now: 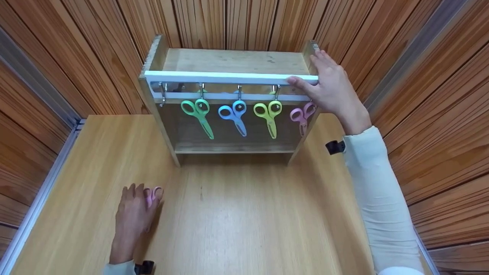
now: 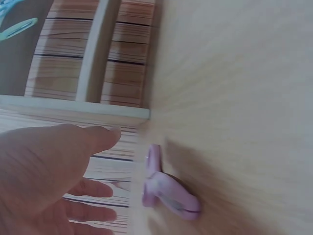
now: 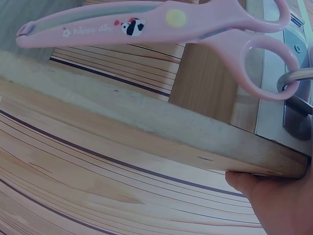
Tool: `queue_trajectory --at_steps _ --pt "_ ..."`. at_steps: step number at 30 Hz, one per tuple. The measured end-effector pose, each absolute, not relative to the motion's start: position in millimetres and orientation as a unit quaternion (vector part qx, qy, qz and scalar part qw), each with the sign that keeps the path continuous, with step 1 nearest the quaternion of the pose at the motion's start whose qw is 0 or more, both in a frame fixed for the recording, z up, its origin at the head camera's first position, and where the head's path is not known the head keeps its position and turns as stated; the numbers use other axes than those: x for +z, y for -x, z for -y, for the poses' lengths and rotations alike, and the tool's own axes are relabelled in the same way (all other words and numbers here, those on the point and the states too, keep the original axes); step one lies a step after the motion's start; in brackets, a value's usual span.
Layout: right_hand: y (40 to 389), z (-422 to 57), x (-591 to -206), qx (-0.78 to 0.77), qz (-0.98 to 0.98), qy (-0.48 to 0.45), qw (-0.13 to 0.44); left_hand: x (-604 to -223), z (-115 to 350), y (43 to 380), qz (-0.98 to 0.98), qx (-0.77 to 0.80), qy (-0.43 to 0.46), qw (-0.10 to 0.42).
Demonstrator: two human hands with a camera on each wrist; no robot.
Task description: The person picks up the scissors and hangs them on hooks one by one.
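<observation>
My left hand (image 1: pixel 131 214) is low over the table at the left, beside pink scissors (image 2: pixel 166 188). The left wrist view shows its fingers extended and apart from these scissors, whose shadow falls on the tabletop. With my right hand (image 1: pixel 336 88) I grip the top right corner of a wooden rack (image 1: pixel 154 114), thumb over the white front rail (image 1: pixel 221 78) and fingers along the side board. From the rack's hooks hang green scissors (image 1: pixel 204 124), blue scissors (image 1: pixel 239 121), yellow-green scissors (image 1: pixel 271 126) and, just below my right hand, another pink pair (image 3: pixel 146 24).
The leftmost hook (image 1: pixel 162 94) on the rack carries no scissors. Light wood tabletop (image 1: pixel 229 221) spreads in front of the rack. Wood-plank walls (image 1: pixel 248 23) stand close behind and at both sides, with metal framing (image 1: pixel 42 183) along the left edge.
</observation>
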State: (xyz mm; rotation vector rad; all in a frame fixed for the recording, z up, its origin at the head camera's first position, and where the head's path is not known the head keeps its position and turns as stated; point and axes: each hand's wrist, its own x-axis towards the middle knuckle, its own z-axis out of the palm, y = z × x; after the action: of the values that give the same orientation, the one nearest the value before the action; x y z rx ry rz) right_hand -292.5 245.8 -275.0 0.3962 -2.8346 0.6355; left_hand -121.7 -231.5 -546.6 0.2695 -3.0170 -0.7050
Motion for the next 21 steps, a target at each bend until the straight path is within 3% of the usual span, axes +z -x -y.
queue_trajectory --at_steps 11,21 --pt "292 -248 -276 0.219 0.962 -0.127 0.101 -563 232 128 0.961 -0.252 -0.092 -0.073" --pt "292 -247 -276 0.220 0.957 -0.143 0.122 -562 224 128 0.967 -0.237 -0.088 -0.034"
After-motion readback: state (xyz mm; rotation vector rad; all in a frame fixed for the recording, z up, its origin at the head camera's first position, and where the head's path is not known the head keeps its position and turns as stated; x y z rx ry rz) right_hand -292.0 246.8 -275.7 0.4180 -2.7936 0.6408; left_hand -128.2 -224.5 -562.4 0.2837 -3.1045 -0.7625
